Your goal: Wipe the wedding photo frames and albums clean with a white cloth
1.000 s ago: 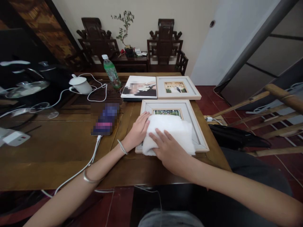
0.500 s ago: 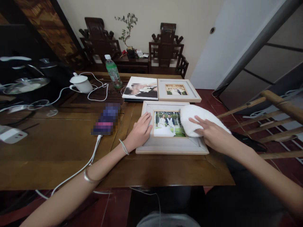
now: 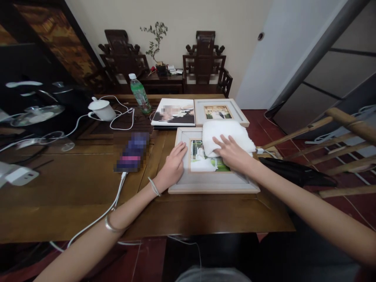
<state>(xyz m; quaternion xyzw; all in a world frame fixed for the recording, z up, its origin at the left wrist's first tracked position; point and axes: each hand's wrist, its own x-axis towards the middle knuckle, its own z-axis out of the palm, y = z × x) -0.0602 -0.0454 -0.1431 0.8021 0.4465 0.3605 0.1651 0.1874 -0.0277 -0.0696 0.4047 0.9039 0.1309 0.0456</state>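
A picture frame (image 3: 214, 185) with a pale wide border lies flat on the table, a photo of a couple outdoors (image 3: 195, 159) in its middle. My left hand (image 3: 173, 162) rests flat on the frame's left edge, fingers stretched out. Pressed onto the frame's upper part is a folded white cloth (image 3: 223, 131), held under the spread fingers of my right hand (image 3: 233, 154). The cloth covers the upper right of the photo and the frame's top border. Part of the frame's right side is hidden by my right hand and forearm.
Behind the frame lie a second frame (image 3: 242, 118) and a white-edged photo panel (image 3: 172, 102). A phone (image 3: 133, 152) on a cable, a green bottle (image 3: 139, 94) and a lidded white cup (image 3: 102, 111) stand left. A wooden chair (image 3: 349, 121) is at the right.
My right hand has slid the white cloth leftward and slightly up, from the frame's right border over the photo. My left hand stays on the left edge.
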